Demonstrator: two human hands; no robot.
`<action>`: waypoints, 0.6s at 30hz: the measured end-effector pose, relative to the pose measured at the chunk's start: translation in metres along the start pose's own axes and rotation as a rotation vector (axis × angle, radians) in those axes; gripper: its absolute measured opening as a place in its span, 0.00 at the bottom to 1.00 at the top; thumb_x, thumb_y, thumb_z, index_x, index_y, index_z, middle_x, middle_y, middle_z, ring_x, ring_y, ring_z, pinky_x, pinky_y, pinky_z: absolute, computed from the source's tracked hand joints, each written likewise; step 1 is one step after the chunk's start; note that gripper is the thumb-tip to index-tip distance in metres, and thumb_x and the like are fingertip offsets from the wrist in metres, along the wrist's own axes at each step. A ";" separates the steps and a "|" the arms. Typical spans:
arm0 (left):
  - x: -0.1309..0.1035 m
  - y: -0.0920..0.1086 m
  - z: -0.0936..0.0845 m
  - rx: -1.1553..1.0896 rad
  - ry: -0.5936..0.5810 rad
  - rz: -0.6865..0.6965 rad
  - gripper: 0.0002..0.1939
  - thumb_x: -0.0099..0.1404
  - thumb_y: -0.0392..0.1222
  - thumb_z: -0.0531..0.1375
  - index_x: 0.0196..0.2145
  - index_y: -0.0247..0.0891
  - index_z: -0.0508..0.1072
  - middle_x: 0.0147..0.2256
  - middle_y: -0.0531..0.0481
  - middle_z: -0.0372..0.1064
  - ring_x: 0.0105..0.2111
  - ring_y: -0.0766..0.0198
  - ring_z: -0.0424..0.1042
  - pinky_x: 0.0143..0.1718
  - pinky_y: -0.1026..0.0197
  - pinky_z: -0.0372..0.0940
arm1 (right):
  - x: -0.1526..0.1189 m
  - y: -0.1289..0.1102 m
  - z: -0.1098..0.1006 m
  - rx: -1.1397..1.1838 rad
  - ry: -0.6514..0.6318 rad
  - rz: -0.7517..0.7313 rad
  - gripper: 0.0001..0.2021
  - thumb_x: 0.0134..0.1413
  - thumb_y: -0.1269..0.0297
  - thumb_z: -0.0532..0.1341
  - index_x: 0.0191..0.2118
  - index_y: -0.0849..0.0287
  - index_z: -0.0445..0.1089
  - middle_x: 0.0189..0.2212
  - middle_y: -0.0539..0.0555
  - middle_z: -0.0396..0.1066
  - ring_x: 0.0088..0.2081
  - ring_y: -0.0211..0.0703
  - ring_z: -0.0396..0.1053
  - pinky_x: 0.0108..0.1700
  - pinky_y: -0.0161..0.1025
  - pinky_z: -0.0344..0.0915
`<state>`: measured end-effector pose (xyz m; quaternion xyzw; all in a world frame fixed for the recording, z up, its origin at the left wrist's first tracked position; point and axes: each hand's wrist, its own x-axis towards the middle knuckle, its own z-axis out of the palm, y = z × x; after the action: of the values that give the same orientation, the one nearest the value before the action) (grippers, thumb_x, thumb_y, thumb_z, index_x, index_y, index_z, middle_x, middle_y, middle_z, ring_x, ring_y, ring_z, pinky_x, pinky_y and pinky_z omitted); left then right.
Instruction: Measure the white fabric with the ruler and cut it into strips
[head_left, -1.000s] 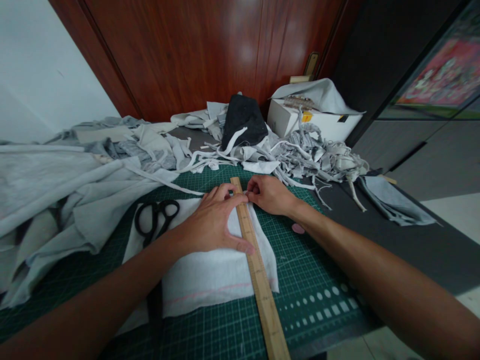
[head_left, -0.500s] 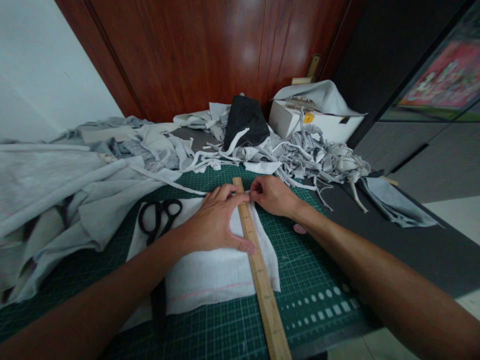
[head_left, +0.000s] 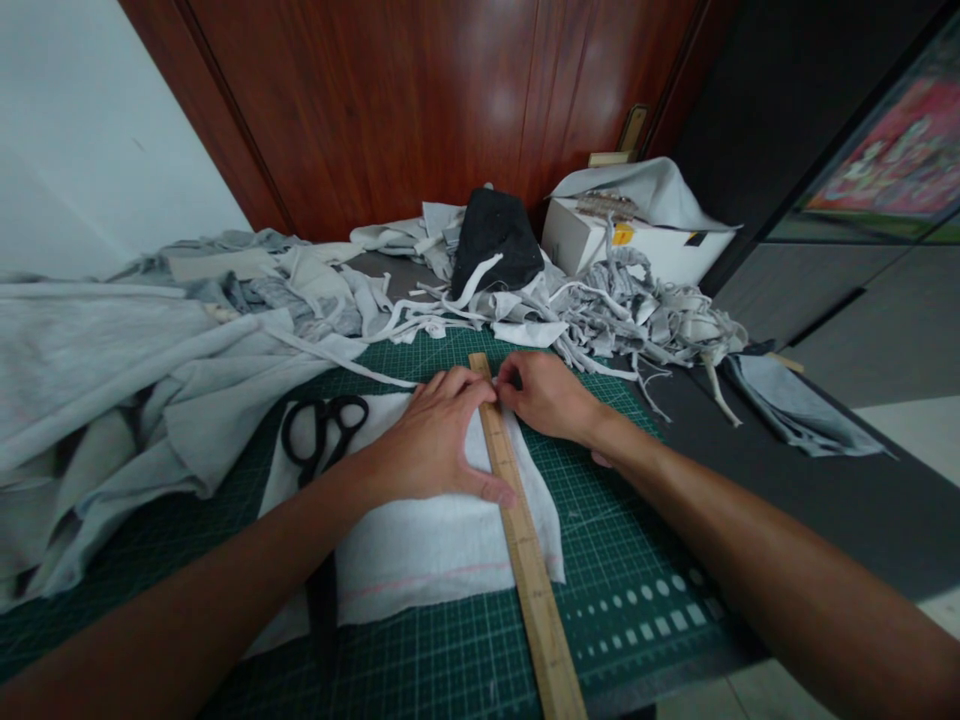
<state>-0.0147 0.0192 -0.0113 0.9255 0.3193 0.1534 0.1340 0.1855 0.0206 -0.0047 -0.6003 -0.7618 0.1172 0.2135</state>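
Observation:
A white cloth point(head_left: 420, 545) with a pink line near its front edge lies flat on the green cutting mat point(head_left: 465, 640). Across its right part runs a wooden ruler point(head_left: 529, 560). My left hand point(head_left: 442, 440) lies spread over cloth and ruler, thumb and fingers pressing on the wood. At the cloth's far right corner, beside the ruler, my right hand point(head_left: 544, 395) is closed in a pinch on the cloth edge; its fingertips are partly hidden. Black-handled scissors point(head_left: 322, 430) rest on the cloth's left side, partly under my left forearm.
Grey-white fabric point(head_left: 150, 370) is heaped at left. Tangled fabric strips point(head_left: 622, 310) and a dark cloth piece point(head_left: 495, 240) lie behind. A white box point(head_left: 660, 250) stands at back right, near folded grey cloth point(head_left: 802, 405). A small pink disc point(head_left: 601, 459) shows beside my right forearm.
The view has shifted slightly. My right forearm now covers more of the pink disc. Both hands stay at the ruler and the cloth's far edge.

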 end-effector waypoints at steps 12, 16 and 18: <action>0.000 -0.002 0.002 -0.003 0.008 0.006 0.49 0.43 0.76 0.72 0.54 0.42 0.67 0.56 0.40 0.65 0.58 0.40 0.64 0.60 0.38 0.61 | 0.000 -0.003 -0.003 -0.021 -0.073 0.009 0.06 0.60 0.74 0.62 0.38 0.61 0.78 0.35 0.57 0.81 0.34 0.45 0.74 0.34 0.37 0.61; 0.001 0.000 0.000 -0.004 -0.006 -0.008 0.50 0.43 0.77 0.72 0.52 0.41 0.67 0.56 0.39 0.64 0.57 0.40 0.64 0.60 0.38 0.61 | -0.005 -0.005 -0.002 -0.059 -0.015 -0.074 0.06 0.61 0.74 0.61 0.38 0.62 0.76 0.35 0.58 0.79 0.34 0.45 0.73 0.35 0.39 0.61; 0.000 0.000 0.000 -0.004 -0.010 -0.013 0.50 0.42 0.77 0.72 0.52 0.41 0.68 0.56 0.40 0.64 0.57 0.41 0.64 0.60 0.39 0.62 | -0.006 -0.006 -0.002 -0.031 -0.001 -0.079 0.06 0.62 0.74 0.60 0.41 0.62 0.75 0.35 0.58 0.79 0.34 0.46 0.73 0.36 0.39 0.61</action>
<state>-0.0145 0.0194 -0.0109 0.9239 0.3244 0.1484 0.1387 0.1821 0.0133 -0.0012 -0.5730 -0.7868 0.0971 0.2081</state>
